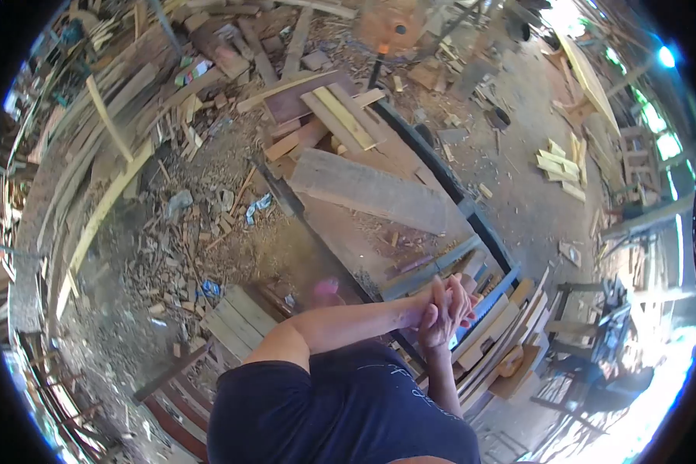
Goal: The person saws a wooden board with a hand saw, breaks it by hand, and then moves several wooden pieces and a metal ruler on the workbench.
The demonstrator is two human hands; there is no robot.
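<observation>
My left arm reaches across from the left, and my left hand [458,297] meets my right hand [435,331] in front of my body. The two hands are clasped, their fingers bent over and against each other. No tool shows between them, though the palms are hidden. Just past the fingers lies a long blue strip with a toothed edge, like a saw blade [493,298]. Stacked wooden boards [491,332] stand beside and below the hands. Behind the hands is the workbench [340,224], with a wide grey plank [371,189] lying across it.
Several shorter boards [340,116] are piled at the bench's far end, near an orange round object [390,32]. Wood scraps [201,224] cover the floor at left. A slatted wooden seat [240,321] stands close on my left. Pale offcuts [562,166] lie on the right floor.
</observation>
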